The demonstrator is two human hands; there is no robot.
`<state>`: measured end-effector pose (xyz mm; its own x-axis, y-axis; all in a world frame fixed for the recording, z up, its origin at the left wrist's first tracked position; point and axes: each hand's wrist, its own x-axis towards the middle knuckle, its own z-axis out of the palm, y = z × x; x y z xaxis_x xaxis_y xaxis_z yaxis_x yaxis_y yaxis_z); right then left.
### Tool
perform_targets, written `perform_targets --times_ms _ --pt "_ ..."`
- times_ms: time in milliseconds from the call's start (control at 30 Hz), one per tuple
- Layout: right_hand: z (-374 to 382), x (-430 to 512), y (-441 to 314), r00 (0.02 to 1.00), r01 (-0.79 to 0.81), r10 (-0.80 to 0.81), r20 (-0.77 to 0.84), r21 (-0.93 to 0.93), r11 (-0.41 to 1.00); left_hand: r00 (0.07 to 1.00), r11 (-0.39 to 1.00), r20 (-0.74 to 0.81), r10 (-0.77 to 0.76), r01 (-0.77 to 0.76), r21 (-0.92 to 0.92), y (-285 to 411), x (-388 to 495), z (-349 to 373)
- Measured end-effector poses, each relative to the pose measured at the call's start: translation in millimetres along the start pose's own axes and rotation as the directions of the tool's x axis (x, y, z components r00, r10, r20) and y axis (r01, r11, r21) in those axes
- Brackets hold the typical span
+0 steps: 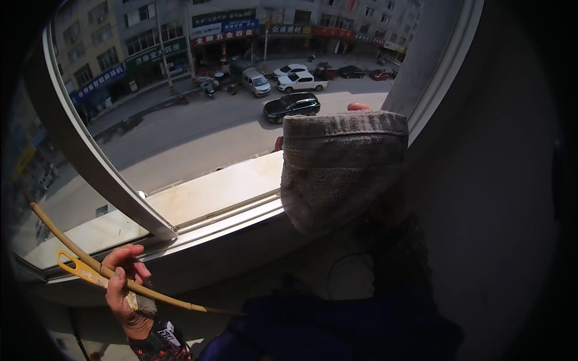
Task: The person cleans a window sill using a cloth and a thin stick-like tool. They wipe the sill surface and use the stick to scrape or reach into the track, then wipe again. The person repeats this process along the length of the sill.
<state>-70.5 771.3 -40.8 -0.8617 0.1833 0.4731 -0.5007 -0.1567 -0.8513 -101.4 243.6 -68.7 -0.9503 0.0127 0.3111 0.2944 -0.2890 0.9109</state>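
Note:
My left hand [119, 282], at the lower left by the window, grips a thin bamboo pole [165, 298] and a paintbrush [81, 270] together. The brush has a yellow plastic handle with a hanging hole, and its bristles [146, 306] point down toward my wrist. The pole runs aslant from the window glass toward my body. Raised in front of the open window, a folded grey towel [343, 167] hides nearly all of my right hand [359, 107]. Only a fingertip shows above the towel's top edge, where the hand holds it.
A white sliding window frame [108, 162] stands on the left, with its track [230, 214] along the bottom. Beyond the track lies a pale outer ledge [221, 189]. A street with parked cars and a black SUV [291, 107] is far below. A dark wall [487, 189] rises at right.

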Motion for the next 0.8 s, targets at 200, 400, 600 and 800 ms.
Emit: perform_targets --times_ms 200,400,600,800 --pt "-54 96 -66 0.966 0.255 -0.255 0.052 -0.006 0.967 0.969 0.989 -0.232 0.086 -0.055 0.137 -13 -16 -56" --pt "-163 122 14 0.983 0.073 -0.105 -0.148 -0.205 0.976 0.836 0.955 -0.531 0.140 0.029 0.296 -29 -38 -88" --pt "-220 90 111 0.840 -0.110 0.540 -0.045 -0.990 0.088 0.565 0.948 -0.824 0.049 0.234 0.216 -42 -49 -86" --pt "-140 80 167 0.851 0.115 0.519 0.087 -0.993 -0.023 0.652 0.944 -0.745 0.141 0.137 0.299 -47 -77 -82"
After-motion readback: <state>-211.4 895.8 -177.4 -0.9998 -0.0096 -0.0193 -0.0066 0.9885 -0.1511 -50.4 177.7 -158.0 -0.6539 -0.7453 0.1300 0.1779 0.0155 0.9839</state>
